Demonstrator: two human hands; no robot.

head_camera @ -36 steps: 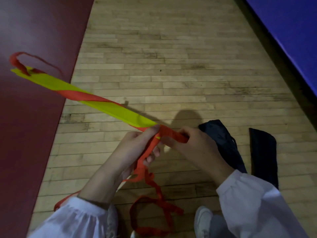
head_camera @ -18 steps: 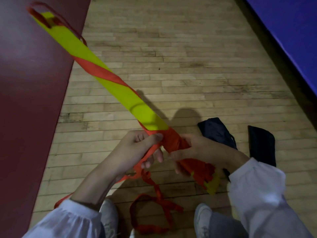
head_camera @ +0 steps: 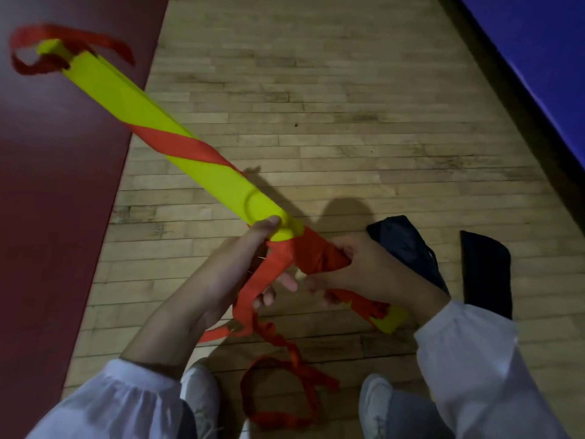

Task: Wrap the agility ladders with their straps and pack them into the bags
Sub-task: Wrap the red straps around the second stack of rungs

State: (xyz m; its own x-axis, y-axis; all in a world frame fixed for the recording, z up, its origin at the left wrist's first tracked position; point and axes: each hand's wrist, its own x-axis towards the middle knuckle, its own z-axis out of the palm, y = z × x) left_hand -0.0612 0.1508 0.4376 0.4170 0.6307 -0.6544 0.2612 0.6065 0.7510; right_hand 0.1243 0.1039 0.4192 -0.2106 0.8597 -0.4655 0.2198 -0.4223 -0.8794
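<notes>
Stands on wood floor point(head_camera: 348, 106), looking down. Holds folded yellow ladder bundle point(head_camera: 205, 172) in both hands, clear of floor, slanting from lower R up to upper L. Grips it w/ L hand point(head_camera: 234, 267): thumb on top of yellow face, fingers curled under, red strap point(head_camera: 190, 147) draped across them. Clamps R hand point(head_camera: 364, 267) round thick red-wrapped section just R of L hand, fingers curled over the wraps. One spiral turn of strap round mid-bundle; loose loop at far end; short yellow stub w/ red tangle below R wrist. Slack strap hanging from L hand down to a loop between two white shoes point(head_camera: 199, 391). Round raised mark on yellow face by L thumb, too blurred to read. On floor beyond R hand: crumpled dark bag point(head_camera: 408, 245), partly hidden by that hand; flat dark bag point(head_camera: 487, 274) to its R, apart from it. Dark red mat point(head_camera: 47, 217) along L, blue mat point(head_camera: 538, 52) upper R. White sleeves point(head_camera: 468, 359) on both arms.
</notes>
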